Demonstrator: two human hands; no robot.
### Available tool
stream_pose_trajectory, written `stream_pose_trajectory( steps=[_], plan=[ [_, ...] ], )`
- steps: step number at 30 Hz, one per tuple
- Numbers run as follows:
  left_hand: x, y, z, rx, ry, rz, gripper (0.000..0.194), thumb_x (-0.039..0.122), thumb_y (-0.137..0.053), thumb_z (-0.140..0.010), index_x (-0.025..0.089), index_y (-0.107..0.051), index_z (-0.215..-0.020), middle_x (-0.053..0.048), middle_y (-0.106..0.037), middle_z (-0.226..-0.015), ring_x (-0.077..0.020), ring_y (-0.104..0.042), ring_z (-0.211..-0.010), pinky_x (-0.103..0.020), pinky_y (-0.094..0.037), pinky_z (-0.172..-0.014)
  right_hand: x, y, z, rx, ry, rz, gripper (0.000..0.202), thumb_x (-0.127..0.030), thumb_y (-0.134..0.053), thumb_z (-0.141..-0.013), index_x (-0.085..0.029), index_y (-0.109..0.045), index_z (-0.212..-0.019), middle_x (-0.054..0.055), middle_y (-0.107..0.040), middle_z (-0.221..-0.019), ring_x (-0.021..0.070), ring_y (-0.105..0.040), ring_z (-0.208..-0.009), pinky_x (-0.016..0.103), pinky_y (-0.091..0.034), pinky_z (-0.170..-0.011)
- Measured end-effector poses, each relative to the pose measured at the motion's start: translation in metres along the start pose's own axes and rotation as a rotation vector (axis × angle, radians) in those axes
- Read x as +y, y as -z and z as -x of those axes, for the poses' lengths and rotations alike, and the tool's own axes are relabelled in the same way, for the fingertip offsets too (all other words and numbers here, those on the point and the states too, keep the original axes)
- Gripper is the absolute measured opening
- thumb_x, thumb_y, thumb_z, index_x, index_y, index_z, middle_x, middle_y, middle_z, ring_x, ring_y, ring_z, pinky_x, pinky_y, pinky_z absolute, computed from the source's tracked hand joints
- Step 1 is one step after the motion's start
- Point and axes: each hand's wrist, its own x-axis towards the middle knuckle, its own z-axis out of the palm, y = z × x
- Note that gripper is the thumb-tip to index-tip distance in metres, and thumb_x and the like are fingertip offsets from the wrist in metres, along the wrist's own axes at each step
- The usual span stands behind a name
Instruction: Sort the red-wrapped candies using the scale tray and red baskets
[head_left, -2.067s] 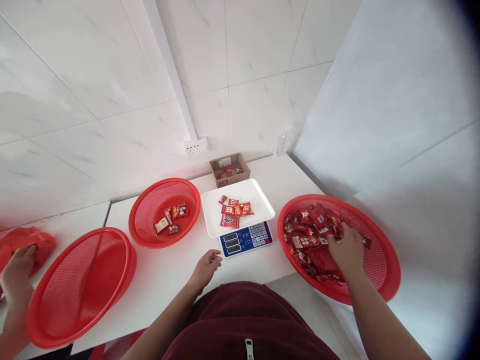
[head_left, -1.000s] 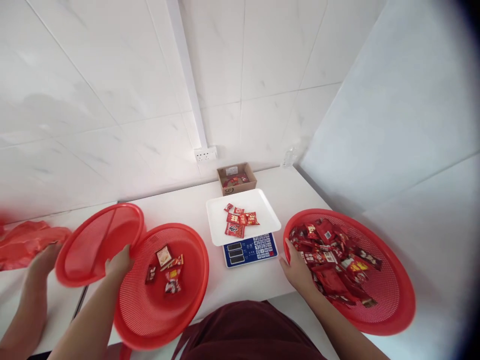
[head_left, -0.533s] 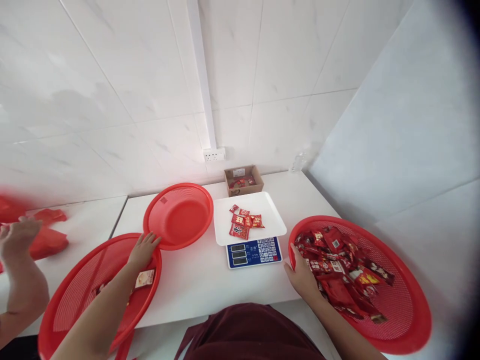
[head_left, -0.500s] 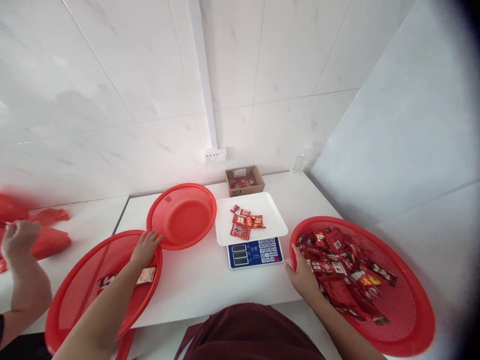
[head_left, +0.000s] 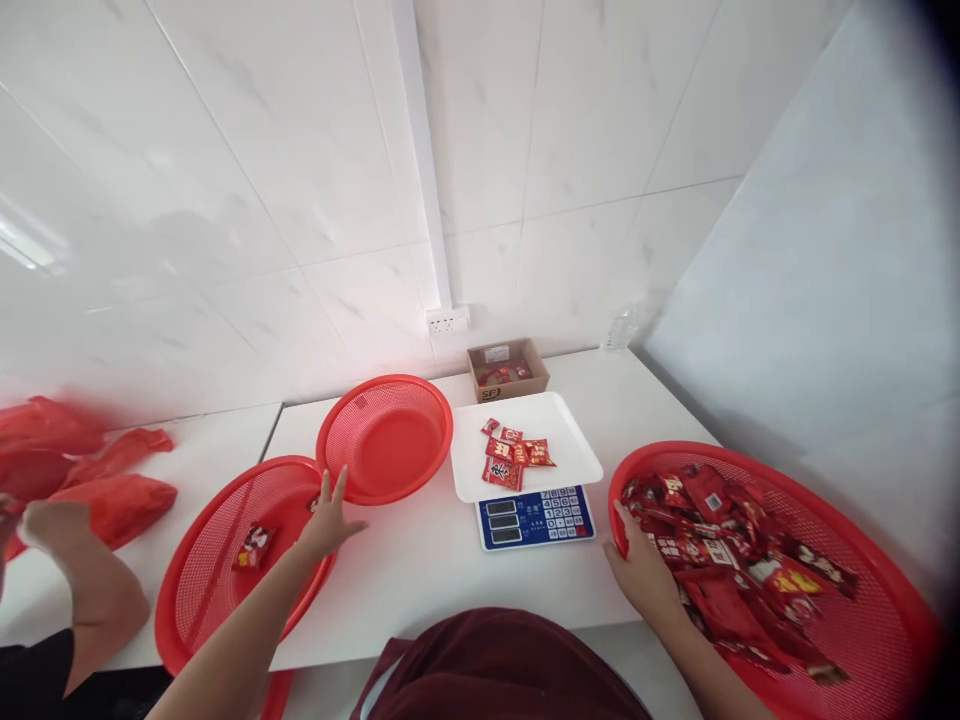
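My left hand (head_left: pixel 330 520) is spread open over the right side of the left red basket (head_left: pixel 206 565), below an empty red basket (head_left: pixel 394 445). Its fingers hold nothing. My right hand (head_left: pixel 641 572) grips the near-left rim of the right red basket (head_left: pixel 874 625), thumb outside and fingers over the edge. That basket holds many red snack packets (head_left: pixel 731 590). Between my hands stands a digital scale (head_left: pixel 536 522) with a white pan (head_left: pixel 566 435); several small red packets (head_left: pixel 504 470) lie on the pan. One red packet (head_left: pixel 255 548) shows in the left basket.
Behind the scale sits a small cardboard box (head_left: pixel 514 392) with red packets inside. A clear plastic bottle (head_left: pixel 621 330) is near the wall corner. At far left, a co-worker's arm (head_left: pixel 109 570) reaches by red plastic bags (head_left: pixel 120 505). A wall socket (head_left: pixel 448 320) is above the table.
My left hand has come off the basket rims and spread its fingers. The left basket's contents look shifted. My right hand keeps its grip. The view has turned slightly left.
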Motion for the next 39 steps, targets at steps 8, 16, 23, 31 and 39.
stream_pose_trajectory(
  steps=[8, 16, 23, 31, 39],
  plan=[
    [-0.021, 0.023, -0.015, -0.019, -0.009, -0.351, 0.080, 0.013, -0.045, -0.078, 0.023, -0.007, -0.148, -0.019, 0.003, -0.154, -0.0352, -0.040, -0.128, -0.046, -0.045, -0.090, -0.001, 0.001, 0.000, -0.014, -0.007, 0.000, 0.063, -0.034, -0.038, -0.081, -0.015, -0.031, -0.140, 0.016, -0.049, -0.133, 0.0293, -0.043, -0.126, 0.046, -0.035, -0.103],
    [0.084, 0.007, -0.024, 0.379, -0.292, -0.143, 0.058, 0.010, -0.037, -0.082, 0.020, -0.036, -0.139, -0.009, -0.036, -0.146, -0.0247, -0.024, -0.139, -0.047, -0.025, -0.112, -0.008, 0.004, 0.000, -0.032, -0.050, 0.005, 0.060, -0.033, -0.037, -0.082, -0.013, -0.034, -0.138, 0.016, -0.048, -0.135, 0.0289, -0.043, -0.126, 0.046, -0.036, -0.102],
    [0.235, -0.092, -0.005, -0.124, -0.905, -0.147, 0.044, 0.029, -0.044, -0.088, 0.021, -0.044, -0.131, -0.009, -0.051, -0.134, -0.0231, -0.042, -0.127, -0.041, -0.035, -0.107, -0.005, 0.001, -0.001, -0.006, 0.004, 0.018, 0.059, -0.031, -0.038, -0.082, -0.013, -0.035, -0.138, 0.016, -0.050, -0.132, 0.0280, -0.046, -0.123, 0.045, -0.036, -0.101],
    [0.238, -0.109, -0.001, -0.239, -0.925, -0.283, 0.041, 0.027, -0.052, -0.085, 0.021, -0.048, -0.124, -0.009, -0.056, -0.122, -0.0236, -0.048, -0.115, -0.037, -0.040, -0.096, -0.004, 0.001, 0.000, -0.006, -0.021, 0.003, 0.059, -0.031, -0.038, -0.081, -0.014, -0.036, -0.138, 0.015, -0.051, -0.132, 0.0267, -0.046, -0.123, 0.044, -0.035, -0.103],
    [0.212, -0.069, -0.014, -0.048, -0.526, -0.205, 0.033, 0.015, -0.034, -0.089, 0.023, -0.053, -0.115, -0.007, -0.061, -0.111, -0.0187, -0.056, -0.099, -0.028, -0.043, -0.078, -0.006, 0.003, -0.001, -0.007, -0.028, -0.019, 0.060, -0.033, -0.038, -0.081, -0.013, -0.037, -0.138, 0.015, -0.051, -0.132, 0.0275, -0.044, -0.124, 0.045, -0.035, -0.102]
  ],
)
